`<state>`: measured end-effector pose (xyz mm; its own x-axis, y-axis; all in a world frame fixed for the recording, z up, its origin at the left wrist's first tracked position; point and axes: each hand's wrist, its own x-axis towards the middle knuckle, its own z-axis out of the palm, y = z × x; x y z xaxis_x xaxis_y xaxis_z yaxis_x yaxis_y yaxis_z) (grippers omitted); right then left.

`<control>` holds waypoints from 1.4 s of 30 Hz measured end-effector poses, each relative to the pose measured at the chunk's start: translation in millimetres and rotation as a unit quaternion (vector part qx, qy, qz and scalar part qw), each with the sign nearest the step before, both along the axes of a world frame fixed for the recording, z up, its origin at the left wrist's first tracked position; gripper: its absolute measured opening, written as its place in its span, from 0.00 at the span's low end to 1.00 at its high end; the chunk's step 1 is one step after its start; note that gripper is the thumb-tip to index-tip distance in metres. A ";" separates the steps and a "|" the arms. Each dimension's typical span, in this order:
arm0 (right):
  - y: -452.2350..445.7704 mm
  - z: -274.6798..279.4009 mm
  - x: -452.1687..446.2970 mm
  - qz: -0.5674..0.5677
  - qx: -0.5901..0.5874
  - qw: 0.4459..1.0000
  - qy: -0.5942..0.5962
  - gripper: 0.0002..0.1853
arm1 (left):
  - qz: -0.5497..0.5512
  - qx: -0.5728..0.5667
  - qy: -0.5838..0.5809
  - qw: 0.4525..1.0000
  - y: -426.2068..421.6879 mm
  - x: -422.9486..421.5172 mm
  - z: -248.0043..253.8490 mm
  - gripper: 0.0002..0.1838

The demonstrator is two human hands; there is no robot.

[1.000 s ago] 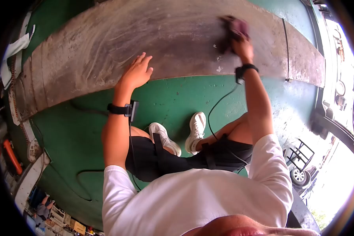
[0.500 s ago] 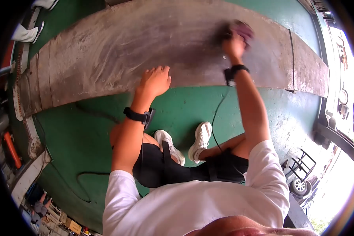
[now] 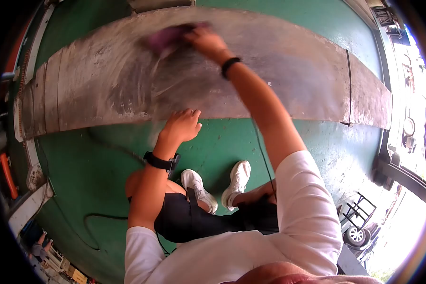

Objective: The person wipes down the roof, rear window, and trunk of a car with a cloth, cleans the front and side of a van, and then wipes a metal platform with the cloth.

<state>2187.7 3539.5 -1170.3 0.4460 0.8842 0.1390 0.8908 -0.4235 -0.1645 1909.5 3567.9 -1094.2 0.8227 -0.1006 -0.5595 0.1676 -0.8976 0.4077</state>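
A long, curved-looking metal runway, grey-brown and scuffed, stretches across the head view in front of me. My right hand is on its far side, left of centre, gripping a maroon cloth that lies against the surface. Both cloth and fingers are blurred by motion. At the runway's near edge is my left hand, palm down, thumb apart and fingers loosely bent, with nothing visible in it. Whether it touches the edge I cannot tell. Pale smear marks and a faint whitish streak show to its left.
My white shoes stand on the green floor. A dark cable lies at the left, and another hangs by my right arm. Metal lift frames flank both sides. A wheel and a black rack stand at the right.
My right hand has swept the cloth leftward across the runway. My left hand has drawn back slightly to the near edge. The feet at the upper left are out of view now.
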 end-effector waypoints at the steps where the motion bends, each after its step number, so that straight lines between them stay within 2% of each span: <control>1: -38.7 -16.2 38.6 -0.056 0.025 0.992 -0.109 0.20 | -0.003 0.011 0.013 1.000 -0.5 2.3 4.7 0.25; 2: -76.2 17.5 54.8 -0.219 -0.018 0.974 0.054 0.18 | -0.008 0.023 0.023 0.999 -0.4 5.9 8.2 0.25; 3: -127.5 -0.7 79.6 -0.286 0.070 0.954 -0.061 0.16 | -0.004 0.024 0.022 0.999 -1.7 8.2 10.7 0.25; 4: -173.0 1.7 105.5 -0.423 -0.088 0.902 0.016 0.17 | -0.004 0.024 0.015 1.000 -3.9 10.5 13.1 0.25; 5: -229.0 -13.8 118.5 -0.460 -0.117 0.878 -0.069 0.18 | -0.003 0.022 0.008 1.000 -5.8 13.1 15.0 0.25; 6: -266.1 -3.7 109.3 -0.555 -0.132 0.819 -0.060 0.22 | 0.000 0.023 0.007 1.000 -7.5 15.1 14.6 0.25; 7: -337.6 -41.1 137.2 -0.555 -0.169 0.814 -0.042 0.26 | -0.014 0.009 -0.014 1.000 -10.4 18.3 11.3 0.24; 9: -376.1 30.3 113.6 -0.542 -0.323 0.752 0.189 0.31 | -0.023 -0.007 -0.036 0.999 -16.0 23.2 8.1 0.23; 10: -381.2 33.6 73.9 -0.570 -0.074 0.816 -0.055 0.27 | -0.034 -0.007 -0.034 0.999 -17.9 25.5 7.1 0.22; 12: -368.3 58.9 57.9 -0.599 -0.176 0.778 -0.061 0.24 | -0.044 -0.007 -0.031 0.999 -24.2 30.8 4.0 0.21; 14: -358.8 54.2 59.8 -0.581 -0.206 0.784 -0.071 0.24 | -0.056 -0.015 -0.027 0.998 -29.8 34.8 1.0 0.20; 17: -332.5 -5.3 102.4 -0.535 0.006 0.845 0.001 0.26 | -0.058 -0.004 -0.021 0.998 -39.8 40.2 2.5 0.20; 19: -247.7 12.7 101.3 -0.538 0.034 0.838 0.083 0.29 | -0.056 0.009 -0.021 0.998 -43.2 40.9 -2.4 0.21; 20: -211.8 3.5 105.3 -0.464 0.066 0.876 0.114 0.27 | -0.041 0.001 -0.004 0.999 -43.8 41.6 -2.7 0.22; 21: -172.0 -3.2 94.6 -0.399 0.061 0.911 0.078 0.25 | -0.027 -0.007 0.011 1.000 -44.3 43.0 -3.2 0.23; 22: -126.7 9.2 79.5 -0.307 0.052 0.946 0.097 0.23 | -0.028 -0.003 0.010 1.000 -42.8 39.5 -4.9 0.23; 23: -86.7 -9.9 69.0 -0.229 0.066 0.970 0.050 0.20 | -0.027 -0.017 -0.007 0.999 -38.8 31.9 -7.7 0.24; 24: -45.4 -16.9 49.0 -0.155 0.105 0.981 0.045 0.23 | -0.028 -0.027 -0.029 0.999 -33.2 29.6 -10.4 0.25; 25: -5.8 -8.3 21.8 -0.085 0.114 0.988 0.054 0.20 | -0.025 -0.018 -0.036 0.999 -31.8 25.9 -12.8 0.25; 26: 37.1 -24.5 3.9 -0.002 0.107 0.982 0.157 0.15 | -0.026 -0.022 -0.026 0.999 -30.4 15.5 -15.8 0.26; 27: 52.4 9.7 -31.3 0.110 0.128 0.945 0.282 0.12 | -0.028 -0.026 -0.013 0.999 -25.4 7.7 -21.5 0.27; 29: 90.1 -4.5 -84.5 0.189 0.096 0.960 0.182 0.16 | -0.029 -0.037 -0.017 0.999 -12.0 -3.0 -31.4 0.27; 30: 94.5 -3.6 -105.9 0.187 0.099 0.959 0.189 0.16 | 0.008 -0.041 -0.002 0.999 -4.7 0.7 -26.3 0.26; 31: 94.5 -1.4 -129.0 0.238 0.088 0.947 0.197 0.18 | 0.045 -0.046 0.013 0.998 -0.5 1.6 -20.0 0.25; 32: 93.2 1.9 -147.9 0.290 0.078 0.932 0.204 0.20 | 0.006 -0.017 0.011 1.000 -2.8 2.7 -13.7 0.22; 33: 88.8 3.8 -159.0 0.293 0.080 0.930 0.208 0.20 | 0.009 -0.016 0.016 1.000 -12.0 0.1 -17.1 0.22; 35: 77.2 7.2 -167.6 0.275 0.094 0.953 0.083 0.20 | 0.000 0.028 -0.094 0.995 -34.4 -7.5 -36.5 0.19; 36: 71.8 11.1 -162.2 0.269 0.063 0.957 0.087 0.20 | -0.013 0.106 -0.116 0.987 -44.6 -14.9 -57.3 0.19; 37: 68.3 10.5 -147.5 0.272 0.062 0.957 0.078 0.20 | -0.010 0.108 -0.125 0.986 -43.0 -9.8 -49.9 0.19; 39: 54.5 6.9 -117.0 0.233 0.039 0.971 -0.022 0.18 | 0.015 0.084 -0.109 0.990 -46.3 -8.2 -37.0 0.21; 41: 24.0 15.0 -77.1 0.135 -0.010 0.991 0.016 0.17 | 0.019 0.071 -0.083 0.994 -44.8 1.6 -35.3 0.23; 42: 8.5 -17.1 -44.7 0.083 -0.081 0.993 0.009 0.17 | 0.022 0.056 -0.064 0.996 -45.7 6.1 -28.1 0.24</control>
<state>2143.0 3548.0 -1187.5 0.2940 0.9556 -0.0177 0.9479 -0.2939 -0.1226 1915.6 3522.2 -1122.2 0.8905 -0.0069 -0.4549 0.1596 -0.9315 0.3267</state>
